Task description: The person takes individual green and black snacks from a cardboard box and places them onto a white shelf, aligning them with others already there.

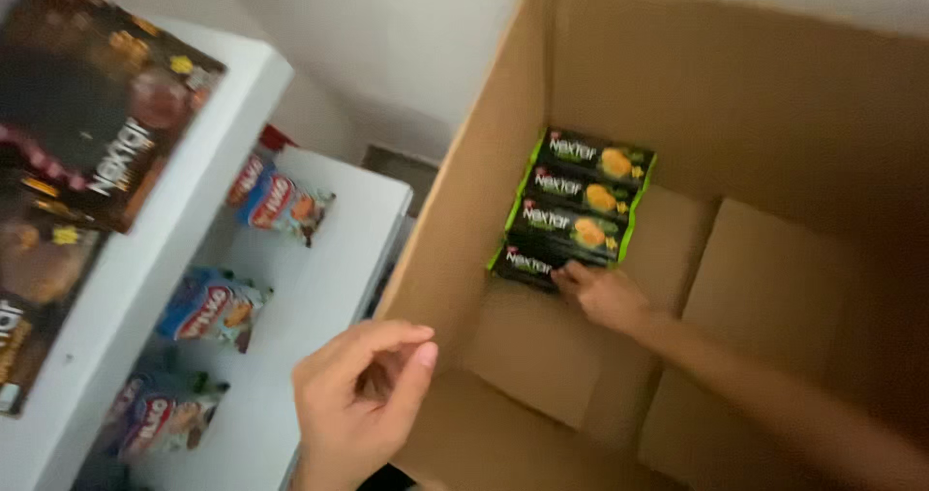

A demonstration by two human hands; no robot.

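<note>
A large open cardboard box (774, 94) fills the right half of the view. In its far left corner stand several black-and-green biscuit packs (579, 206) in a row. My right hand (602, 296) reaches down into the box and its fingers rest on the nearest pack. My left hand (360, 394) hovers outside the box near its left wall, fingers curled loosely, holding nothing.
White shelves (319, 288) stand to the left, carrying blue-and-red snack bags (279, 204) on the lower level and dark brown snack boxes (92, 104) on the upper level. A pale wall lies behind. The bare box floor (755, 278) stretches to the right.
</note>
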